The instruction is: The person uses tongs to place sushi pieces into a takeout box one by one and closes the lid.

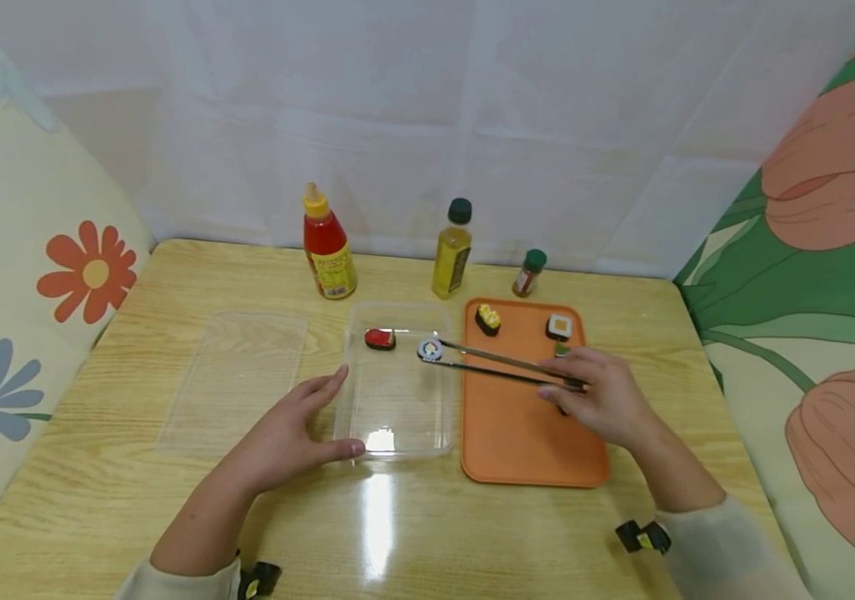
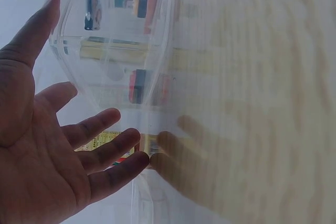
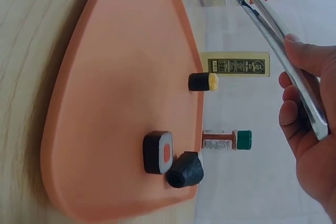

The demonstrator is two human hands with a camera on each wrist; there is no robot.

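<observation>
My right hand grips metal tongs above the orange tray. Between the tong tips is a round toy sushi roll, over the right part of a clear plastic box. A red-topped sushi piece sits inside the box near its back. My left hand lies along the box's left side with fingers spread, thumb at the front corner. Held by nothing on the tray are a yellow-topped piece and, in the right wrist view, a square roll beside a black cone-shaped piece.
A clear lid lies left of the box. Behind stand a red sauce bottle, an oil bottle and a small green-capped jar. A white cloth hangs behind the table.
</observation>
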